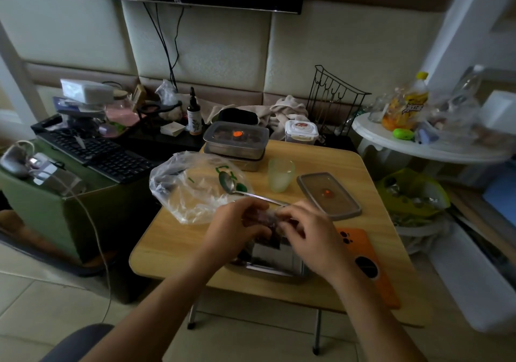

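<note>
- Packet, small, dark, clear-wrapped (269, 218): pinched by curled fingers of left hand (237, 227) and right hand (310, 230), just above open rectangular steel container (275, 261) on light wooden table (178, 247).
- Advised: peel wrap slowly, low over container, to drop contents inside.
- Container interior largely hidden by hands.
- Grey translucent lid with orange valve (329, 194) lying loose alongside.
- Stacked lidded steel boxes (236, 138) beyond: dark food inside.

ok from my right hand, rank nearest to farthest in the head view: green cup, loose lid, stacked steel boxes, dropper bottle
From the right hand:
1. loose lid, just beyond, right
2. green cup, mid-table
3. stacked steel boxes, table's far edge
4. dropper bottle, behind the table, left
</note>
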A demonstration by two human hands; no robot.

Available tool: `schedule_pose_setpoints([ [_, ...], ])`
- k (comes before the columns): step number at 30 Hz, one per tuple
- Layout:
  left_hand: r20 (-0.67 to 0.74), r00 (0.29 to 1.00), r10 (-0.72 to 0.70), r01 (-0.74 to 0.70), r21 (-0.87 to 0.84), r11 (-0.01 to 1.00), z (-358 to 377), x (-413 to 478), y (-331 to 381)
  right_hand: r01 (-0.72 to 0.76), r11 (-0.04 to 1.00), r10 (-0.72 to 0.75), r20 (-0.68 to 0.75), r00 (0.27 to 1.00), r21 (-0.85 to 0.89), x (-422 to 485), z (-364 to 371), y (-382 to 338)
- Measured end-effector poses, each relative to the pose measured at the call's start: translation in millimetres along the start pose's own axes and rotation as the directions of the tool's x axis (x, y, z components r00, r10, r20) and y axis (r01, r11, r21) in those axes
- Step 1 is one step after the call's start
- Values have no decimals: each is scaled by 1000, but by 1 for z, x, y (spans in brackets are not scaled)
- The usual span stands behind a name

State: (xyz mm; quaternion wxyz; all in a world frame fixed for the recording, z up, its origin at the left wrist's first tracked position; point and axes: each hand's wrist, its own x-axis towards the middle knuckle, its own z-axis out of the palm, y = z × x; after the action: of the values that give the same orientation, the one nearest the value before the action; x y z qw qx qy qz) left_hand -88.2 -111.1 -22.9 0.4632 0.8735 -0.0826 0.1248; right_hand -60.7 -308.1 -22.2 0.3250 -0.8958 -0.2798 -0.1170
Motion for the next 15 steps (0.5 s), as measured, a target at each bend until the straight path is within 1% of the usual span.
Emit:
schedule_pose_setpoints([
  [2, 20, 999, -40, 40, -32, 999, 0, 1, -1, -52, 999, 50, 179, 983, 3, -2, 3, -2],
  [4, 52, 994, -101, 104, -68, 992, 1, 1, -5, -109, 994, 105, 290, 951, -5, -2, 7, -1],
  [5, 60, 991, -116, 120, -55, 991, 2, 2, -8, -120, 993, 121, 307, 944, -21, -1, 10, -2],
  [6, 48, 993, -106, 106, -2, 994, 4, 2, -11, -131, 990, 140, 312, 940, -49, 0, 13, -2],
  [8, -31, 999, -40, 46, 212, 976, 6, 2, -14, -151, 979, 190, 333, 924, -138, 3, 18, -3],
  [9, -82, 997, -5, 29, 301, 953, 5, 1, -15, -160, 969, 219, 358, 908, -187, 4, 20, -4],
  [10, -122, 992, 17, 28, 355, 934, 3, 1, -16, -166, 959, 245, 378, 893, -230, 5, 21, -6],
  [12, -155, 988, 0, 65, 414, 908, 0, 2, -21, -157, 947, 256, 362, 896, -281, 8, 22, -10],
  [15, -119, 990, -78, 123, 447, 886, -2, 4, -28, -126, 953, 203, 272, 941, -276, 15, 28, -12],
])
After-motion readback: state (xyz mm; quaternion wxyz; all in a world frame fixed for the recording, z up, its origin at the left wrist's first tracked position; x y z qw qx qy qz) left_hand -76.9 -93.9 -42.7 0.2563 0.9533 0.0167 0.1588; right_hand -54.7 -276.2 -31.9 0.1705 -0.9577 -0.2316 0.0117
